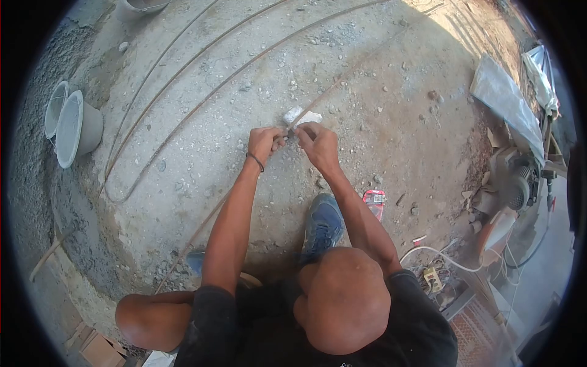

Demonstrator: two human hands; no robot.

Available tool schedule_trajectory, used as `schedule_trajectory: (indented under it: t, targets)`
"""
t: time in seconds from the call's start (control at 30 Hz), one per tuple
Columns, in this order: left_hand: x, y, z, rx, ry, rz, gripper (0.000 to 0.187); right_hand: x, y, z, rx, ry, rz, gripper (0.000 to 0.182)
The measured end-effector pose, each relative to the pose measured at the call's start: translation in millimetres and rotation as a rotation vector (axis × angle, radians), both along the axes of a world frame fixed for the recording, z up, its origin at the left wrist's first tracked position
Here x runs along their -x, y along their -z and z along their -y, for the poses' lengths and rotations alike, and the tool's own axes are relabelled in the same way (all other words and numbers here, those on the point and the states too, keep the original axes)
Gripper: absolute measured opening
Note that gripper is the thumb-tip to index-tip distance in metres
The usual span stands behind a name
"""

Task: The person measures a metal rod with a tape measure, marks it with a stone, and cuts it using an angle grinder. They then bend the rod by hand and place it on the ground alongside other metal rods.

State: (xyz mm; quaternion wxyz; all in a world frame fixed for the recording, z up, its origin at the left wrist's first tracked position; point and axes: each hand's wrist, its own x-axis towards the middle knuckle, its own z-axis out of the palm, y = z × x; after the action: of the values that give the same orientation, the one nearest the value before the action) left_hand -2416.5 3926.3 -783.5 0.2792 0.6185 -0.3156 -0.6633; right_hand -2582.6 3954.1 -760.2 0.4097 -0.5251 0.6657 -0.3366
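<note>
A long thin steel rod lies across the concrete ground, running from the lower left up to the upper right. My left hand, with a dark band on its wrist, is closed around the rod. My right hand grips the same rod just to the right, the two hands almost touching. A small white chunk rests on the ground right beyond my fingers. I am crouched, and my blue shoe stands under my right arm.
Two more curved rods lie to the left. Stacked grey buckets lie at the far left. A red-and-white packet sits by my shoe. A motor-driven machine, white cables and a grey sheet crowd the right side.
</note>
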Motion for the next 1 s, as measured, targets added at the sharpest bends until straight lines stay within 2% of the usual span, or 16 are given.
schedule_trajectory:
  t: [0.07,0.2,0.3,0.37,0.4,0.47,0.53,0.6,0.7,0.73,0.8,0.87,0.93,0.97,1.0]
  targets:
    - [0.5,-0.8,1.1,-0.008,-0.004,0.021,0.021,-4.0,0.9,9.2,0.157,-0.024,-0.012,0.018]
    - [-0.2,-4.5,1.4,-0.016,-0.012,0.008,0.021,-6.5,-0.6,21.4,0.292,-0.004,-0.107,0.019]
    - [0.7,-3.5,0.1,0.020,-0.007,-0.017,0.022,13.6,-24.4,7.5,0.181,-0.019,-0.107,0.024]
    - [-0.8,0.4,-0.4,0.073,-0.048,0.060,0.024,36.6,-47.7,-19.5,-0.070,-0.050,-0.106,0.031]
    - [-6.3,4.8,-1.5,0.182,0.042,0.197,0.026,51.5,-60.1,-39.1,-0.083,0.019,-0.133,0.031]
    - [-15.4,7.1,-1.3,0.229,0.047,0.179,0.030,81.0,-84.1,-93.9,-0.267,-0.159,0.166,0.044]
    - [-33.2,4.3,3.1,0.287,0.094,0.245,0.031,99.2,-101.5,-162.3,-0.328,-0.344,0.418,0.055]
    - [-48.7,-5.9,8.5,0.275,0.025,0.192,0.031,107.5,-92.9,-245.2,-0.722,-0.290,0.775,0.060]
    - [-59.1,-27.9,24.8,0.286,0.032,0.166,0.035,124.7,-126.8,-313.0,-0.699,-0.221,0.759,0.060]
    - [-58.1,-35.5,31.0,0.308,-0.028,0.145,0.036,130.8,-136.9,-333.0,-0.692,-0.224,0.756,0.059]
    - [-51.8,-43.5,40.0,0.321,-0.064,0.121,0.038,153.3,-112.5,-398.6,-0.825,-0.086,0.446,0.057]
    - [-47.0,-46.4,44.9,0.386,-0.096,0.069,0.040,173.3,-77.0,-476.1,-0.946,0.415,0.079,0.063]
    - [-38.9,-53.9,42.3,0.400,-0.105,0.063,0.040,184.5,-71.2,-518.3,-1.125,0.709,-0.247,0.076]
    - [-36.1,-56.7,40.0,0.420,-0.079,0.047,0.040,181.7,-56.1,-538.3,-1.125,0.699,-0.253,0.076]
    - [-32.9,-58.4,38.3,0.441,-0.050,0.030,0.039,176.4,-37.0,-560.2,-0.978,0.660,-0.436,0.080]
